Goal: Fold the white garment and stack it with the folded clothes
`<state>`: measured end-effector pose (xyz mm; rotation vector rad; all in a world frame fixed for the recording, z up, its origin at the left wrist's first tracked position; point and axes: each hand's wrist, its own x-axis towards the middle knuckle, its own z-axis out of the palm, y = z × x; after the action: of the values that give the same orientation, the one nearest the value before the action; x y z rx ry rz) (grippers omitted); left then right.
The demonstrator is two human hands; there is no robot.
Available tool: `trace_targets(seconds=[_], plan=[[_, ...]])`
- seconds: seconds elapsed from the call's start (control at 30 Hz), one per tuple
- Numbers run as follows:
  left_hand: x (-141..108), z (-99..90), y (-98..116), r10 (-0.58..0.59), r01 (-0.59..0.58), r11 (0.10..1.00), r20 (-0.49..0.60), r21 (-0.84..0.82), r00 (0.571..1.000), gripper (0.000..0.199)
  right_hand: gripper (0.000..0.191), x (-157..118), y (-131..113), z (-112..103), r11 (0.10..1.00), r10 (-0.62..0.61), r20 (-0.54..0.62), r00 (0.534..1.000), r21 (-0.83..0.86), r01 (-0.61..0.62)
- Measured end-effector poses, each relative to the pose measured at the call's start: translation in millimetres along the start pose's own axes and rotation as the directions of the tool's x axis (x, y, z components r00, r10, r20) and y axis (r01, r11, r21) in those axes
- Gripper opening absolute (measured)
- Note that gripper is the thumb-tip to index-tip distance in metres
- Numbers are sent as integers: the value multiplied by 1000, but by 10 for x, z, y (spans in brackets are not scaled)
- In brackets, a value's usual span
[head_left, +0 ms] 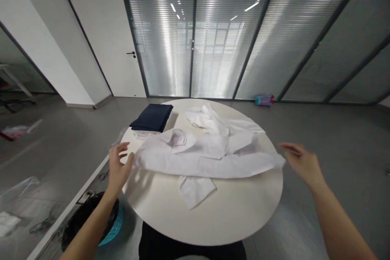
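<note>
Pinched at its left end by the left hand (118, 167), the white shirt (207, 156) lies stretched across a round white table (213, 219); the right hand (301, 162), fingers spread and loose, meets its right end, grasp not discernible. Long axis runs left to right, collar toward the far-left. Fabric is rumpled, one sleeve trailing toward the viewer. A folded navy garment (152, 117) sits behind.

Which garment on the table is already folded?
The navy garment at the far left of the table, a neat flat rectangle on a white folded piece. The white shirt between the left hand and right hand lies spread and rumpled.
</note>
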<state>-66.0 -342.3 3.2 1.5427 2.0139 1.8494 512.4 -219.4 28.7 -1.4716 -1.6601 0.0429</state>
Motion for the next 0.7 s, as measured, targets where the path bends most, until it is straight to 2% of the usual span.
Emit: trace_targets(seconds=[0.03,0.07,0.1,0.13,0.17,0.2,0.23,0.27,0.3,0.33,0.37,0.4,0.43,0.47,0.53,0.57,0.6,0.63,0.67,0.7], plan=[[-34,-7,45,65,-63,996,-23,67,998,27,16,-11,-40,-34,999,41,-74,996,8,-40],[-71,23,124,139,-139,985,5,102,990,22,17,-29,-138,-24,999,41,-99,994,40,-38],[-111,86,232,212,-219,971,86,91,973,17,18,-56,-284,32,997,1,-66,998,73,4],[-152,176,358,277,-291,956,217,36,936,13,21,-92,-460,130,993,-68,2,998,93,67],[-194,286,493,336,-345,937,373,-45,865,12,25,-135,-649,262,986,-137,123,983,112,123],[-237,408,625,387,-380,916,526,-127,757,14,29,-184,-835,417,980,-192,304,933,105,167],[-280,536,745,427,-404,893,653,-196,626,17,30,-230,-1005,583,975,-218,476,852,73,209],[-321,662,846,454,-427,870,742,-247,494,18,29,-267,-1147,747,967,-216,595,774,21,255],[-360,784,924,471,-456,844,796,-282,379,20,27,-286,-1260,899,955,-207,678,706,-18,297],[-393,897,980,483,-491,816,826,-304,290,20,21,-279,-1343,1033,945,-192,730,656,-42,323],[-419,1000,1013,491,-528,789,839,-315,234,20,17,-240,-1400,1144,947,-171,753,635,-53,317],[-435,1093,1029,499,-560,766,842,-317,207,19,19,-170,-1436,1233,960,-152,749,645,-44,278],[-442,1177,1029,505,-588,748,839,-308,203,19,22,-73,-1458,1303,978,-133,716,685,-16,207],[-441,1253,1018,506,-614,737,833,-282,225,19,25,43,-1470,1359,992,-114,654,748,34,122],[-423,1387,977,476,-650,741,815,-168,331,22,29,288,-1482,1453,983,-101,468,878,183,15],[-411,1448,952,437,-653,752,808,-88,395,24,32,392,-1483,1501,969,-114,381,917,245,19],[-399,1504,928,385,-645,764,808,-7,447,27,38,472,-1481,1552,958,-146,331,932,283,49],[-389,1554,907,324,-632,772,816,65,479,29,47,523,-1474,1608,952,-186,323,928,294,89],[-380,1594,894,265,-622,774,833,116,486,30,59,544,-1463,1666,951,-224,355,907,284,123],[-373,1621,892,216,-618,773,854,147,473,29,72,539,-1449,1722,953,-251,409,877,262,150]])
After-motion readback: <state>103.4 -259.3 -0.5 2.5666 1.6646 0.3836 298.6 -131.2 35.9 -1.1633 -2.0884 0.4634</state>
